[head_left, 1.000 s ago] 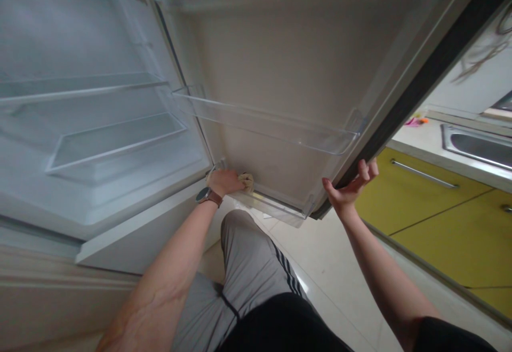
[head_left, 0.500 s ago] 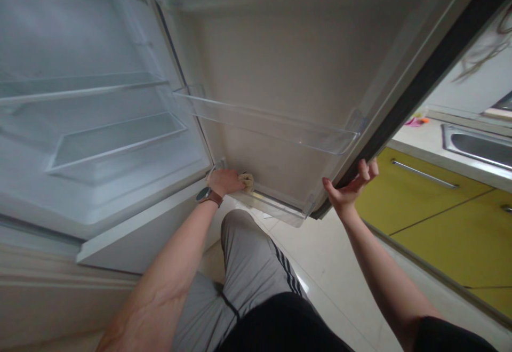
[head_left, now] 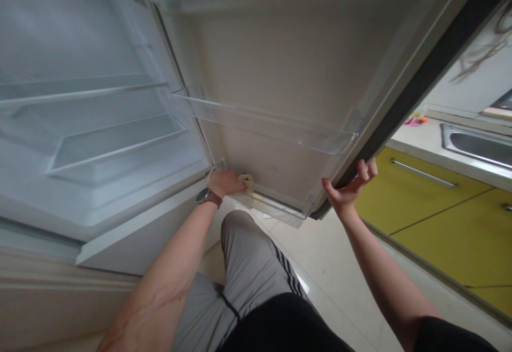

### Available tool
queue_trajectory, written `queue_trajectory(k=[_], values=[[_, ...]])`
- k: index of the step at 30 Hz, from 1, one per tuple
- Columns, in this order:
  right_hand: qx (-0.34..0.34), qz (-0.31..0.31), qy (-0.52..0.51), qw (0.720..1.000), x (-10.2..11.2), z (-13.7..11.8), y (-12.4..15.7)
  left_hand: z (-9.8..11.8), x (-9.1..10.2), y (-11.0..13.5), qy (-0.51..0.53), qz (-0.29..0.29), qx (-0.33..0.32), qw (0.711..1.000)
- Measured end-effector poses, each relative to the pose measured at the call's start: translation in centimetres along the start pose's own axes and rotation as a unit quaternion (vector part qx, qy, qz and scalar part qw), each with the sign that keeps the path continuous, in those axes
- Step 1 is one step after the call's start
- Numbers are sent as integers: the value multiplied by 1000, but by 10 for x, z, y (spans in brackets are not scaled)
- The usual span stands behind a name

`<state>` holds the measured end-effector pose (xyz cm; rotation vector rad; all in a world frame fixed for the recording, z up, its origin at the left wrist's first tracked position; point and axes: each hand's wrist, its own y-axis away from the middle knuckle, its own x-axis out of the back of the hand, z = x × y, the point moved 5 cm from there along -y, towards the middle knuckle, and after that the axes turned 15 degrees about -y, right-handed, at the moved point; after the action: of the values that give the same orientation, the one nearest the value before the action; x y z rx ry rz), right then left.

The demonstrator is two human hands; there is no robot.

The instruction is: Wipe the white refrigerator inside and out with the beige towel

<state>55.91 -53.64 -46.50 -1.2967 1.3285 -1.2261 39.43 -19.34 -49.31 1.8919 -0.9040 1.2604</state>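
Note:
My left hand (head_left: pixel 225 182), with a watch on the wrist, is closed on a beige cloth (head_left: pixel 247 182). It presses into the hinge-side end of the lowest clear door shelf (head_left: pixel 280 210); part of the cloth is hidden under the hand. The refrigerator door (head_left: pixel 276 64) stands open in front of me. My right hand (head_left: pixel 349 188) grips the dark outer edge of that door near its bottom corner, thumb on the inner side and fingers around the outside. Above the left hand, another clear door shelf (head_left: pixel 268 125) spans the door.
The refrigerator interior (head_left: pixel 132 192) with its glass shelf (head_left: pixel 116 138) lies to the left. A white drawer front (head_left: pixel 148 229) sits below it. On the right are yellow cabinets (head_left: pixel 432 218) and a countertop with a metal sink (head_left: pixel 480 146). My knee (head_left: pixel 240 229) is under the door.
Almost nothing differs. The view has shifted very slightly; both hands keep their places on the cloth and the door edge.

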Motion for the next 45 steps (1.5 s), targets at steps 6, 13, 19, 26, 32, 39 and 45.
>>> queue_trajectory(k=[6, 13, 19, 26, 32, 39, 45], values=[[-5, 2, -6, 1000, 0, 2, 1, 0, 0, 0, 5, -7, -7, 1000], [8, 0, -18, 1000, 0, 0, 0, 2, 3, 1, -6, -2, -9, 1000], [7, -2, -17, 1000, 0, 1, 0, 0, 0, -1, -2, -8, -8, 1000], [-27, 7, -4, 1000, 1, 10, 5, 0, -1, -3, -2, -3, -5, 1000], [-68, 10, 13, 998, 3, 17, 9, 0, -1, -1, 1, 0, -7, 1000], [-75, 20, 4, 997, 3, 13, 7, 1, 0, -1, 2, -7, -19, 1000], [-18, 8, -1, 1000, 1, 0, 2, -1, 0, -1, 11, -17, 0, 1000]])
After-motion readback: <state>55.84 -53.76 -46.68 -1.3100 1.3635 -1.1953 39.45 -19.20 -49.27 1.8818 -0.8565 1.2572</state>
